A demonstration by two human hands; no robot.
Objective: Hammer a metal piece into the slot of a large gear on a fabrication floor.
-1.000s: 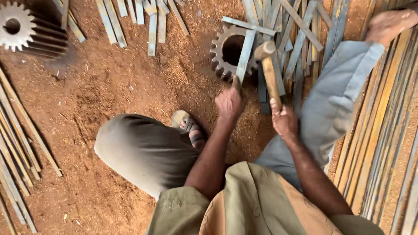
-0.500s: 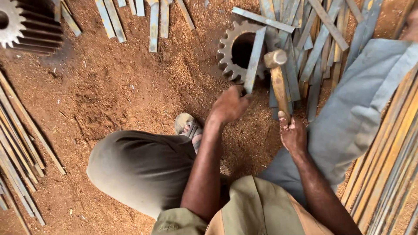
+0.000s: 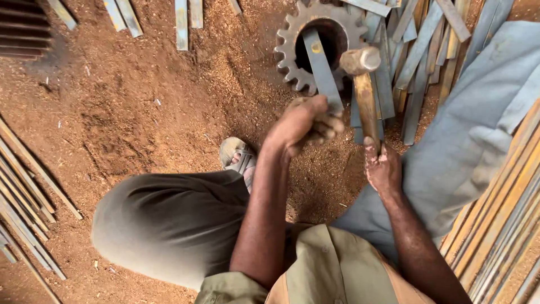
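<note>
A rough metalworking workshop, open to bare reddish dirt floor (image 3: 140,112) strewn with filings and scraps. Cut flat steel strips (image 3: 416,50) heaped beside a big toothed gear wheel (image 3: 292,39), long rusty bars (image 3: 500,225) stacked along the right edge, more rods (image 3: 22,186) at left. A wooden-handled hammer (image 3: 363,84) in use, worked squatting on the ground.

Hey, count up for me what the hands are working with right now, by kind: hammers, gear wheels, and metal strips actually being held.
Hammers: 1, the wooden-handled hammer in the right hand.
Gear wheels: 1, the toothed gear wheel on the dirt.
Held metal strips: 1, the flat strip in the left hand, lying across the gear wheel.
Total: 3.
</note>
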